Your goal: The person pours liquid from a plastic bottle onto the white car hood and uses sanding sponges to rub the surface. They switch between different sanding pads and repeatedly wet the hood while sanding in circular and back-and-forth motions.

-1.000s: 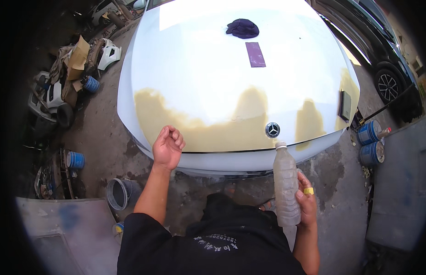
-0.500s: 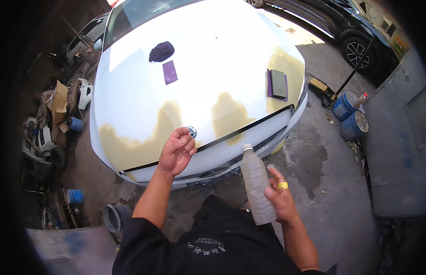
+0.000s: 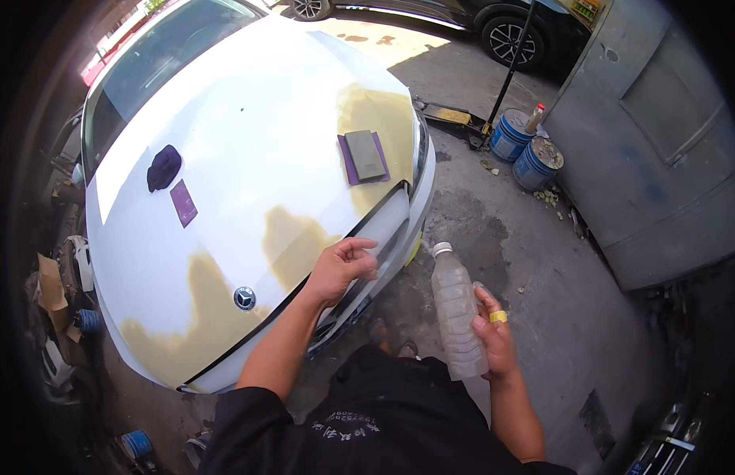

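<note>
A clear ribbed plastic bottle (image 3: 454, 305) with a white cap, cloudy grey inside, is gripped upright but slightly tilted in my right hand (image 3: 495, 340), which has a yellow band round one finger. My left hand (image 3: 343, 271) hovers by the front edge of the white car hood (image 3: 256, 150), fingers loosely bent and apart, holding nothing. Yellowish sanded patches (image 3: 296, 241) mark the hood near a round emblem (image 3: 245, 298). On the hood's right side a grey-green block (image 3: 365, 154) rests on a purple sheet (image 3: 348, 158). Farther left lie another purple sheet (image 3: 184, 203) and a dark bunched cloth (image 3: 164, 168).
Two blue buckets (image 3: 535, 165) stand on the concrete floor beside a grey metal panel (image 3: 660, 150) at right. A floor jack (image 3: 454, 117) with a long handle sits behind them. A dark car (image 3: 462, 20) is parked beyond. Cardboard and car parts (image 3: 58, 301) lie at left.
My view has turned right, so the car sits farther left in it. My left hand has shifted right, away from the emblem. The bottle stays in my right hand.
</note>
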A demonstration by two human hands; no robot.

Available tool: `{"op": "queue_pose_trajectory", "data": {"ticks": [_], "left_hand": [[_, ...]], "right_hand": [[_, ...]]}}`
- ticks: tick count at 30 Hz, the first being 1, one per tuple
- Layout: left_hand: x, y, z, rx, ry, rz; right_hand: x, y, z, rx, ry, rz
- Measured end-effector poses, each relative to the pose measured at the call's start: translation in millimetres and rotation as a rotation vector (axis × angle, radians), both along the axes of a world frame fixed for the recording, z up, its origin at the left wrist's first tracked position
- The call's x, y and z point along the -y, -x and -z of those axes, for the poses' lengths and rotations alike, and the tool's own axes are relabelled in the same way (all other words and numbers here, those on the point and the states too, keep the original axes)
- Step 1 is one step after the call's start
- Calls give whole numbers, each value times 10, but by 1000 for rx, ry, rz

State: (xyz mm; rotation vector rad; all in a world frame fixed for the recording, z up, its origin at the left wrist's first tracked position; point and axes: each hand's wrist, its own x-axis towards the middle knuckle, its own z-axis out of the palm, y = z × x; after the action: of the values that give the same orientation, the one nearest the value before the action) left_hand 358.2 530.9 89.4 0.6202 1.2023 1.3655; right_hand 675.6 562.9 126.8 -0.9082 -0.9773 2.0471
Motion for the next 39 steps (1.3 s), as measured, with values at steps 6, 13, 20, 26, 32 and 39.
{"op": "queue_pose_trajectory", "data": {"ticks": [6,13,20,26,32,39], "left_hand": [[-1024,-707,202,-427,5,330],[-1733,-1583,170,-657,-135,485],[-2534,-2300,166,21,-75,383],[-2949,-2396,1004,-489,12,585],[-2870,-2611,501,-611,61,592],[-2238,-2698,-342,24,175,685]], "right_hand": [[-57,-343,-60,13,-81,339],[-105,-867,-173,50,-90,542],[-377,-1831,-23,26,-129,683],[-713,-2295,8,0,-134,671],[-1219,-2302,208,209,-231,554],[-1884,-1494,330,555,-738,303]]}}
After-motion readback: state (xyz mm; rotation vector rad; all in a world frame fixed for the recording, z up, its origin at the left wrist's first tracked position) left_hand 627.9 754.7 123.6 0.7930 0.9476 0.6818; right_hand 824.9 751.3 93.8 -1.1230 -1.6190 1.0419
